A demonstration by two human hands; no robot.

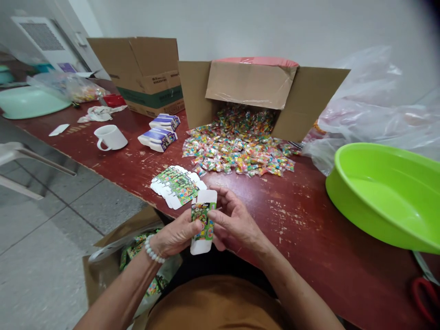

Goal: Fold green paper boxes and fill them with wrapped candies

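A small green printed candy box [203,221] is held upright between my two hands, its white end flaps sticking out at top and bottom. My left hand [181,231] grips its left side, thumb across the front. On the right side, my right hand [235,217] presses its thumb on the front, with fingers behind the box. Just beyond lies a fanned stack of flat green boxes [178,183]. Behind that, a heap of small wrapped candies [237,153] spills from a cardboard carton [250,85] lying on its side.
On the red table [292,206] stand a white mug [110,137], purple boxes [160,138], another carton [147,78] and a green basin [385,197]. Red-handled scissors [423,293] lie at right. A lined carton [103,261] below left holds green boxes. Plastic bags [371,114] lean at the wall.
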